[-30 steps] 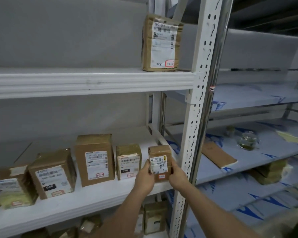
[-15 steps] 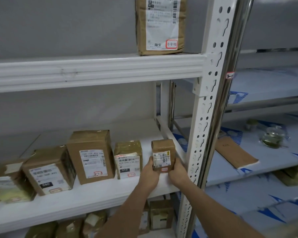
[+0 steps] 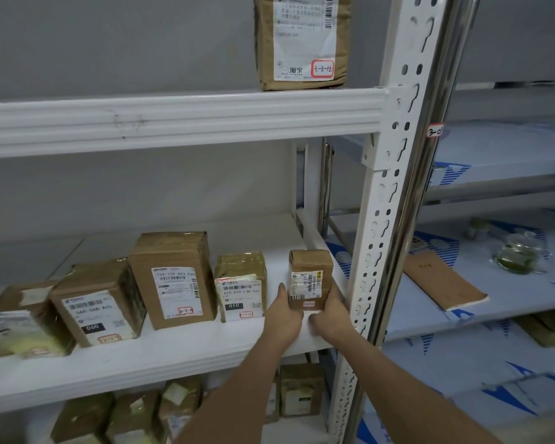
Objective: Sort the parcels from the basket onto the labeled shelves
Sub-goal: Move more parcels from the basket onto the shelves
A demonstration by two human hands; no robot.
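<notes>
A small brown parcel [image 3: 308,274] with a white barcode label stands upright at the right end of the white middle shelf [image 3: 173,357]. My left hand [image 3: 282,318] holds its left side and my right hand [image 3: 332,315] holds its lower right side, by the perforated white upright [image 3: 385,219]. To its left, a gap away, stands a taped parcel marked 010 [image 3: 241,283], then a taller box [image 3: 173,280] and a box marked 060 [image 3: 96,302]. The basket is out of view.
A large parcel tagged 3-3-12 [image 3: 302,40] stands on the shelf above. Several parcels [image 3: 302,389] sit on the shelf below. The rack to the right carries a brown envelope [image 3: 442,280] and a glass jar [image 3: 519,257]. A tag [image 3: 435,131] is stuck on the chrome post.
Both hands carried the small parcel back over the shelf and set it standing at the right end. The camera moved closer and lower.
</notes>
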